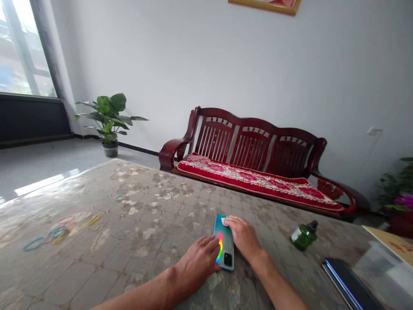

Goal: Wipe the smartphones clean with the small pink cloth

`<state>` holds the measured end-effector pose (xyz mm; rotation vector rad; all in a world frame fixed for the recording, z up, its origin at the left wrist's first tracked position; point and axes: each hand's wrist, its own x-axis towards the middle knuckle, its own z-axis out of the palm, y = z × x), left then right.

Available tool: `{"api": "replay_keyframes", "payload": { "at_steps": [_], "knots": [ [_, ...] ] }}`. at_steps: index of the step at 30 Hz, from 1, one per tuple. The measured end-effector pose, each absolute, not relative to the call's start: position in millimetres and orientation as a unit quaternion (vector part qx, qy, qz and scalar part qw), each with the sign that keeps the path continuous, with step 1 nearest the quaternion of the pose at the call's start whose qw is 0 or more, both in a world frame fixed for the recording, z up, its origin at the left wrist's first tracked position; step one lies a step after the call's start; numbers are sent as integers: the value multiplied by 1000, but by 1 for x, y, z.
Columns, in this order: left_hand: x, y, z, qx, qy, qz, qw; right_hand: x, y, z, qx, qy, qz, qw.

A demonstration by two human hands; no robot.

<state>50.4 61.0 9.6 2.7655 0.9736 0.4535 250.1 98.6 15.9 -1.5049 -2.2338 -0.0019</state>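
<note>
A shiny blue-green smartphone lies back side up on the patterned tablecloth, its dark camera block at the near end and a rainbow glare across its middle. My left hand grips the phone's left edge, with fingers over the back and the thumb low by the near corner. From the right, my right hand presses a small whitish piece of cloth or tissue against the far end of the phone. The fingers cover most of that piece.
Right of my hands stands a green pump bottle. Nearer lies a dark flat device or case beside a clear plastic container. Several coloured rubber bands lie at the left. Beyond the table are a wooden bench and a potted plant.
</note>
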Motion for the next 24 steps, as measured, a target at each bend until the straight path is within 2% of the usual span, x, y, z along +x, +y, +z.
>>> {"api": "replay_keyframes", "payload": {
  "at_steps": [11, 20, 24],
  "knots": [
    [56, 66, -7, 926, 339, 157, 57, 245, 55, 20, -504, -836, 28, 215],
    [53, 63, 2, 935, 325, 134, 54, 235, 99, 25, -575, -794, 5, 195],
    [55, 65, -6, 932, 328, 141, 58, 233, 78, 29, -536, -823, 37, 188]
  ]
}}
